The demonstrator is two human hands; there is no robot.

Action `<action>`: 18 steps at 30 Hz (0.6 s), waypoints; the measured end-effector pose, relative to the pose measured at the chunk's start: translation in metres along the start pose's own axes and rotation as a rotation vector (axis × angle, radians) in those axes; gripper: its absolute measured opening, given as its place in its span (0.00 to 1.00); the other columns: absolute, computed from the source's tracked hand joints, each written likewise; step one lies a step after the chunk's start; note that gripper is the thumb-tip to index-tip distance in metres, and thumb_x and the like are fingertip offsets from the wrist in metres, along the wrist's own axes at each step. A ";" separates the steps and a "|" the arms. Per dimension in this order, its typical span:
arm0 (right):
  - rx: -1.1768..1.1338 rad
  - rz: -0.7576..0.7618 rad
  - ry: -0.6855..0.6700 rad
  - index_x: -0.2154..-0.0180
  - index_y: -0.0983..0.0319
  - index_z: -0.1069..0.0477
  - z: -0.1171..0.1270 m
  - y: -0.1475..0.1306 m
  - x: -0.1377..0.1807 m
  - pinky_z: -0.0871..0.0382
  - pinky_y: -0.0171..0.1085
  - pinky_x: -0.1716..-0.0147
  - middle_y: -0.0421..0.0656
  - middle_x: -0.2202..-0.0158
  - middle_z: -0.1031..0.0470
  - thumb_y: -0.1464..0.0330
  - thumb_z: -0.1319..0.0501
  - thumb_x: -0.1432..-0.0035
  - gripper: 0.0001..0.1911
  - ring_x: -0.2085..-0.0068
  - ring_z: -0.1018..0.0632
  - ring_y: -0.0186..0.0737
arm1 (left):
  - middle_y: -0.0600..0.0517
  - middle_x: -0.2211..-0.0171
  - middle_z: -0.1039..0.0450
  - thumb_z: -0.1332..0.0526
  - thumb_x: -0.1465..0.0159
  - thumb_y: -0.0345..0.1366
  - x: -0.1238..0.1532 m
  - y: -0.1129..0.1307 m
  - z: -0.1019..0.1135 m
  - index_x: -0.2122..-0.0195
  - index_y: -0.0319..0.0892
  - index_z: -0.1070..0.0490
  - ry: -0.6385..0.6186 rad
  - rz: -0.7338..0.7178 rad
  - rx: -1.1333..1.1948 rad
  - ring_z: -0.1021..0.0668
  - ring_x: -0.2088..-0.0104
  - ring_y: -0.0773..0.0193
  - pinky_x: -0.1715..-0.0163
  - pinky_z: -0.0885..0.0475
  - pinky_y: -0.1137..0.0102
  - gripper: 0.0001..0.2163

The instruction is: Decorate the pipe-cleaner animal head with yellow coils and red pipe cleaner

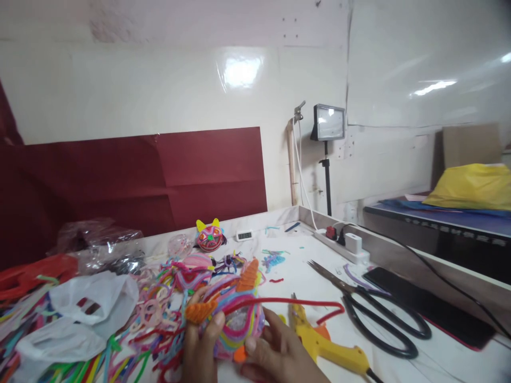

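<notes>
A colourful pipe-cleaner animal face (239, 319) with orange ears is held low in the middle of the view. My left hand (202, 343) grips its left side, the thumb lying on the front. On the right edge, my right hand (277, 346) is closed with its thumb near an orange patch. From the face a red pipe cleaner (295, 301) stretches right and bends back at its end; where it is fixed is unclear. Just right of my right hand lies a yellow glue gun (331, 348). Behind the held piece is another striped pipe-cleaner piece (194, 268).
Black-handled scissors (383, 319) and a dark phone (431, 306) lie at right, near a power strip (351, 247). Loose pipe cleaners (120, 361) and white plastic bags (93, 298) crowd the left. A finished-looking animal face (210, 238) and small digital clock (244, 235) stand behind.
</notes>
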State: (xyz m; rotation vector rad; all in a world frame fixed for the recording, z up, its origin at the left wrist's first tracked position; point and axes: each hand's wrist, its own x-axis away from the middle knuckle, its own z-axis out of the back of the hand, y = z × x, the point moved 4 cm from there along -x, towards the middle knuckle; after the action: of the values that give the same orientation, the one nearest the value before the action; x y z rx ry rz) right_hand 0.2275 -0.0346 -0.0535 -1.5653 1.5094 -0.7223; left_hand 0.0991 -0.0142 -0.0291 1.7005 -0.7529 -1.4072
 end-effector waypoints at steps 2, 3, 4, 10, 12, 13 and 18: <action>-0.018 0.080 -0.046 0.48 0.62 0.34 -0.004 -0.007 -0.002 0.27 0.45 0.61 0.54 0.54 0.24 0.51 0.29 0.57 0.37 0.60 0.20 0.51 | 0.50 0.52 0.25 0.38 0.48 0.35 -0.001 0.001 0.000 0.69 0.47 0.28 0.003 0.007 0.009 0.32 0.42 0.48 0.46 0.33 0.60 0.05; -0.023 0.122 -0.053 0.49 0.62 0.33 -0.005 -0.010 -0.002 0.28 0.46 0.60 0.53 0.55 0.23 0.52 0.29 0.56 0.35 0.59 0.20 0.51 | 0.50 0.53 0.25 0.38 0.48 0.35 -0.001 0.001 0.001 0.69 0.47 0.27 0.006 0.017 0.015 0.33 0.42 0.48 0.46 0.32 0.60 0.05; -0.031 0.156 -0.054 0.50 0.62 0.32 -0.006 -0.011 -0.002 0.28 0.48 0.58 0.52 0.56 0.22 0.52 0.29 0.56 0.34 0.59 0.20 0.52 | 0.50 0.54 0.24 0.37 0.48 0.35 -0.002 0.002 0.001 0.70 0.48 0.27 0.009 0.031 0.023 0.32 0.42 0.47 0.46 0.32 0.59 0.04; -0.041 0.185 -0.025 0.51 0.63 0.29 -0.004 -0.009 -0.002 0.31 0.49 0.51 0.52 0.57 0.22 0.53 0.29 0.56 0.33 0.53 0.22 0.54 | 0.50 0.59 0.23 0.36 0.49 0.33 -0.007 0.003 0.002 0.75 0.48 0.28 0.020 0.106 0.050 0.30 0.45 0.46 0.48 0.30 0.59 0.03; -0.017 0.204 -0.019 0.52 0.63 0.28 -0.003 -0.010 -0.002 0.30 0.49 0.52 0.52 0.58 0.21 0.53 0.30 0.56 0.32 0.53 0.22 0.54 | 0.50 0.60 0.22 0.36 0.48 0.34 -0.009 0.001 0.001 0.72 0.48 0.27 0.026 0.132 0.037 0.29 0.45 0.47 0.48 0.31 0.58 0.03; -0.013 0.212 -0.021 0.52 0.63 0.28 -0.003 -0.010 -0.002 0.30 0.49 0.52 0.52 0.58 0.21 0.53 0.30 0.55 0.31 0.53 0.22 0.54 | 0.50 0.60 0.22 0.37 0.48 0.34 -0.010 0.000 0.001 0.70 0.48 0.26 0.032 0.147 0.030 0.29 0.46 0.47 0.48 0.31 0.57 0.04; -0.030 0.216 -0.028 0.53 0.62 0.27 -0.001 -0.009 -0.002 0.31 0.51 0.52 0.51 0.58 0.21 0.54 0.30 0.54 0.29 0.57 0.21 0.53 | 0.48 0.65 0.22 0.35 0.49 0.40 -0.008 -0.001 0.001 0.65 0.47 0.24 0.053 0.141 0.007 0.27 0.49 0.44 0.49 0.29 0.56 0.10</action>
State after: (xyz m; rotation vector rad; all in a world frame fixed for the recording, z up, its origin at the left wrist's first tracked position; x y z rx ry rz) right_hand 0.2312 -0.0330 -0.0449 -1.4005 1.6447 -0.5551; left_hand 0.0962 -0.0071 -0.0256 1.6501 -0.8319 -1.2601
